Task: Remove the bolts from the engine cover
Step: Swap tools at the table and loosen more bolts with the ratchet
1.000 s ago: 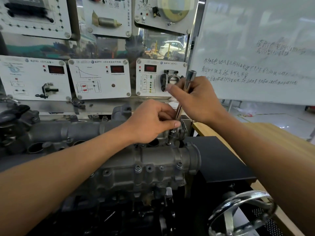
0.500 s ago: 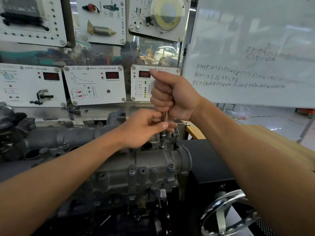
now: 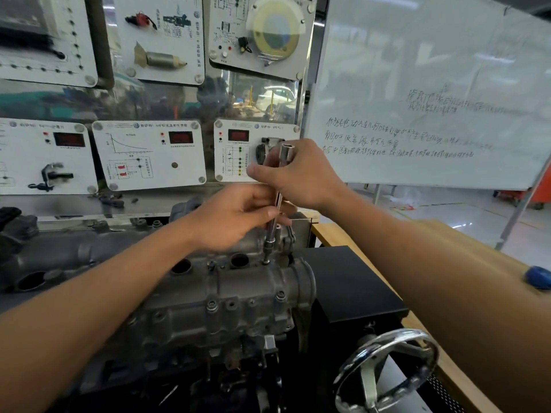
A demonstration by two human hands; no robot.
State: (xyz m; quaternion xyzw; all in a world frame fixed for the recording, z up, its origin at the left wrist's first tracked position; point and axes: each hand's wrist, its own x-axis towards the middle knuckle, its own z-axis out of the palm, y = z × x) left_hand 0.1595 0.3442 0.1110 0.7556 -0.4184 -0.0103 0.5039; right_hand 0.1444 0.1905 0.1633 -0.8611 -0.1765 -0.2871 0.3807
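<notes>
Since the frame half a second prior, right hand [image 3: 304, 174] had shifted on the driver [image 3: 272, 231]. The fist no longer capped the top, and the hollow upper end stood bare above my knuckles, forefinger pointing out left.

Left to right:

- Panels [image 3: 149, 153] stood along the back, behind the engine.
- Left hand [image 3: 238, 214] pinched the driver's lower shaft between thumb and fingers. Judged purpose: steady the shaft and keep its tip square on the bolt [image 3: 266, 261] while the other hand turned.
- Cover [image 3: 238, 296] lay under both hands. The bolt sat at its top right end, just right of two open round holes [image 3: 182, 265].
- The driver leaned slightly, top to the right. Could not tell whether the bolt had risen from its thread.
- Right hand curled round the upper shaft, placed high for quick spinning, I judged.
- More bolts [image 3: 211, 305] sat in the cover's front face, so much of the task remained.

Room:

- A raised boss stood just beside the shaft on its right, so there was little sideways play low down.
- Above the hands was free air for a straight lift.
- Past the cover's right edge, the box [image 3: 351, 278] offered a flat top near by, possibly a place to lay a bolt.
- Handwheel [image 3: 396, 332] sat lower right, well below the working line.
- Whiteboard [image 3: 432, 84] stood behind my right wrist, apart.
</notes>
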